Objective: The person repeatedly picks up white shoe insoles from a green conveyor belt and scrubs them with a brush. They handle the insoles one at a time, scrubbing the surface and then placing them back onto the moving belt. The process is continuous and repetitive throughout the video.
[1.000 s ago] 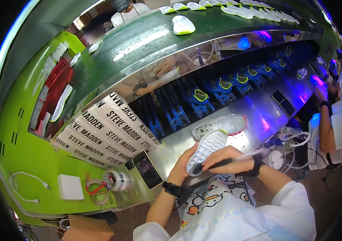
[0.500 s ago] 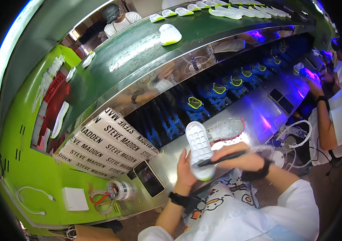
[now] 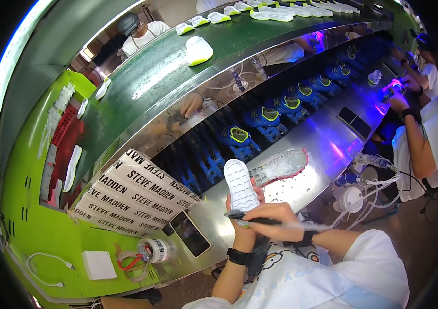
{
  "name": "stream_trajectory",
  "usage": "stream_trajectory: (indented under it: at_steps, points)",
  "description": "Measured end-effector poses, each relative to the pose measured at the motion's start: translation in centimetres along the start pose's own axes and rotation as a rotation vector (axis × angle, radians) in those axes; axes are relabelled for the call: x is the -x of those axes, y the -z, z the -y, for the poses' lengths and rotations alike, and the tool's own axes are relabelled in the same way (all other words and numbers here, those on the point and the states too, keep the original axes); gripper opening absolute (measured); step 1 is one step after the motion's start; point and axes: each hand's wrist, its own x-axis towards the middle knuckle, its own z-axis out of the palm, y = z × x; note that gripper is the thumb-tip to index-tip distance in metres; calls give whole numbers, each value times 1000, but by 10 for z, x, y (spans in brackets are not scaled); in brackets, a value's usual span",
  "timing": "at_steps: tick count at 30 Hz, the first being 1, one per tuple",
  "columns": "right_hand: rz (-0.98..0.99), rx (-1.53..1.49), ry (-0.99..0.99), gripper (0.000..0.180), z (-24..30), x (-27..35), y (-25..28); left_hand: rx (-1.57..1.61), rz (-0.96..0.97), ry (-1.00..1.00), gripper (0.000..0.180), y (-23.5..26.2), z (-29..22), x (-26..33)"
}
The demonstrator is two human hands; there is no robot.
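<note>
- A green conveyor belt (image 3: 141,85) ran across the top of the view, carrying a white shoe sole (image 3: 198,50) and a row of further pale soles toward the far end.
- Below it, a steel workbench (image 3: 322,147) stretched from the person out to the right, washed with violet light at its far end.
- A printed white cardboard box (image 3: 129,198) lay at the bench's left end, beside a bright green side table (image 3: 33,242).
- A second shoe (image 3: 279,167), pale with a pink-edged sole, rested on its side on the bench, just beyond the held one.
- The white shoe (image 3: 240,186) stood upright, sole toward the camera, above the bench's near edge in front of the person's chest.
- The left hand (image 3: 243,221) was clamped round the shoe's lower end from behind, fingers mostly hidden.
- The right hand (image 3: 276,222) had its fingers closed together on a dark pen-like tool (image 3: 252,219), whose tip lay against the shoe's lower end.
- A dark phone (image 3: 190,234) lay flat on the bench, left of the hands.
- A tape roll (image 3: 153,250) sat near the phone.
</note>
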Motion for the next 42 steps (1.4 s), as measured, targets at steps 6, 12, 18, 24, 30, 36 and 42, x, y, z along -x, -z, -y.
stream_trajectory:
  at_steps: [6,12,18,24,30,36,42]
  points:
    - [178,-102,-148,19,2,-2,17,-113,-135,-81,56,-8,-6,-1]
    - [313,-254,-268,18,6,-10,41,-357,-81,139,63,-26,-15,-5]
    - [442,60,191,13,17,-19,61,-557,-152,361,56,-47,-20,-15]
    - [355,13,122,12,31,-12,67,-771,-341,552,37,-74,-16,-29]
    - [355,29,52,13,19,-1,89,-1250,-378,567,30,-83,-17,-32]
    - [-90,179,25,14,36,10,118,-983,-291,471,44,-74,-11,-25]
    - [-408,-432,163,21,52,16,115,-677,496,373,50,-189,10,-109]
